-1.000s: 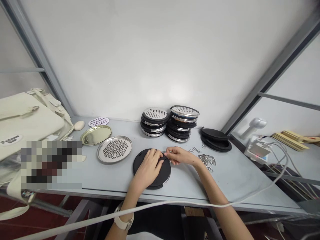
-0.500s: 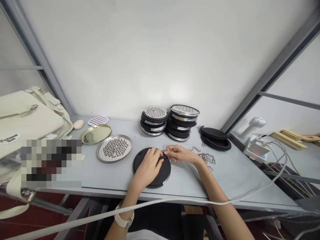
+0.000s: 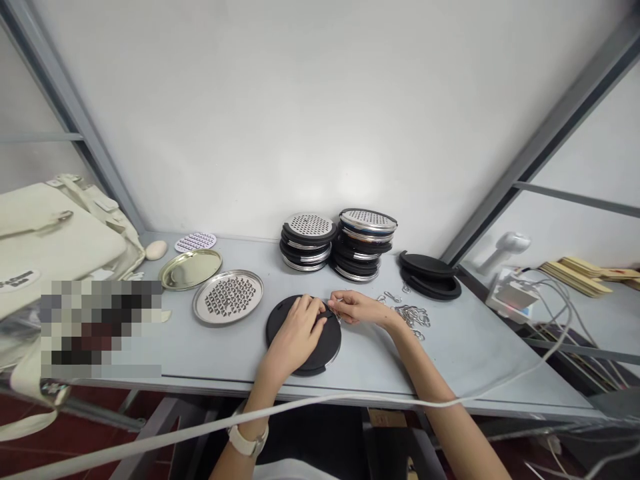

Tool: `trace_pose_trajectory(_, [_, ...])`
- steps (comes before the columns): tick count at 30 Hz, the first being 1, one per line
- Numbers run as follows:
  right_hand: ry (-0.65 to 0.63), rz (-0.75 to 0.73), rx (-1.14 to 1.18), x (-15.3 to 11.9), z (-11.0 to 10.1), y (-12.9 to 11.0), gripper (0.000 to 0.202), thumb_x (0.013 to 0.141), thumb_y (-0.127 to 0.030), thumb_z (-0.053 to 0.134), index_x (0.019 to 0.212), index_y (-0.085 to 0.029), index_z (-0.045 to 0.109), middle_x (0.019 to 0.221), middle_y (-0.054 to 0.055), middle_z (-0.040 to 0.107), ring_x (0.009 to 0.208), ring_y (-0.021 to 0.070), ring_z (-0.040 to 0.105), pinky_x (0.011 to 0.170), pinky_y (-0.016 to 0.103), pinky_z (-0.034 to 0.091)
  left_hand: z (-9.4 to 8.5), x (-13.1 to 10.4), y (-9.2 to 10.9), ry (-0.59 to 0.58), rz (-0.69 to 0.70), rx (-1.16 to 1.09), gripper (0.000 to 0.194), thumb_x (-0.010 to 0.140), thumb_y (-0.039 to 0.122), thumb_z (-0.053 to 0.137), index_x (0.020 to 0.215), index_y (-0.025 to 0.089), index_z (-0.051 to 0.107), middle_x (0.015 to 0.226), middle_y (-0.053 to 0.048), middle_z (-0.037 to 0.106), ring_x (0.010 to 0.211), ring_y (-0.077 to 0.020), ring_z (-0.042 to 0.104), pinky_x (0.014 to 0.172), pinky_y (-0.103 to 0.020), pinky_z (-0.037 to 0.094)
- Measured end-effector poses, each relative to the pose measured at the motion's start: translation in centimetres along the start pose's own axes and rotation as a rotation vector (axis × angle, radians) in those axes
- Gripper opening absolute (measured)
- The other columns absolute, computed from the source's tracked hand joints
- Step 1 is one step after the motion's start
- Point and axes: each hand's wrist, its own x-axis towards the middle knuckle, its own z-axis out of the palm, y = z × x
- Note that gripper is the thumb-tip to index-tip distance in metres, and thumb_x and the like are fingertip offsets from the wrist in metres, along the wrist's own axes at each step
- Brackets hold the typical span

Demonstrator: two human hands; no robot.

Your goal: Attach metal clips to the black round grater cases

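Note:
A round black disc (image 3: 315, 353) with a silvery rim lies flat in front of me. My left hand (image 3: 299, 333) is laid over it, its fingers curled and pressing near the far right edge. At that same edge my right hand (image 3: 353, 308) pinches a small shiny metal clip (image 3: 339, 317), mostly hidden by the fingers. To the right lies a loose pile of metal clips (image 3: 413, 315). A round metal grater plate (image 3: 229, 298) rests left of the disc.
Behind stand two stacks of graters, one left (image 3: 309, 230) and one right (image 3: 369, 220). Black round covers (image 3: 430, 273) lie at the right. A gold lid (image 3: 191, 269), a white perforated plate (image 3: 195, 242) and a cream bag (image 3: 60, 233) are leftward. A white cable (image 3: 350, 399) crosses in front.
Both hands keep nearly the same place on the disc, with only slight finger movement. The whole view has shifted a little.

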Motion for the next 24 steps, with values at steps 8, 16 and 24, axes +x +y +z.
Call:
trace_pose_trajectory(8, [0.026,0.031,-0.025,-0.07,0.24,-0.14,0.047,0.084,-0.065,0.049,0.077,-0.019,0.046,0.046,-0.009,0.043,0.04,0.0062,0.035,0.04,0.018,0.029,0.02,-0.06,0.06,0.0,0.0,0.005,0.011,0.094,0.018,0.042,0.099,0.022,0.05,0.1,-0.004,0.049,0.098,-0.021,0.048,0.09,-0.038,0.043])
trace_pose_trajectory(16, [0.025,0.017,-0.038,-0.01,0.28,-0.25,0.046,0.085,-0.065,0.048,0.077,-0.019,0.045,0.044,-0.008,0.045,0.038,0.0062,0.036,0.039,0.017,0.03,0.03,0.06,-0.02,0.004,0.006,0.005,0.011,0.094,0.017,0.042,0.099,0.021,0.05,0.1,-0.005,0.05,0.098,-0.021,0.048,0.089,-0.038,0.043])
trace_pose_trajectory(24, [0.015,0.008,-0.055,-0.04,0.22,-0.3,0.048,0.085,-0.064,0.049,0.069,-0.018,0.046,0.045,-0.007,0.046,0.038,0.006,0.035,0.039,0.019,0.03,0.21,0.05,-0.15,0.004,-0.012,0.019,0.01,0.094,0.018,0.043,0.099,0.021,0.051,0.1,-0.004,0.05,0.099,-0.021,0.048,0.089,-0.037,0.042])
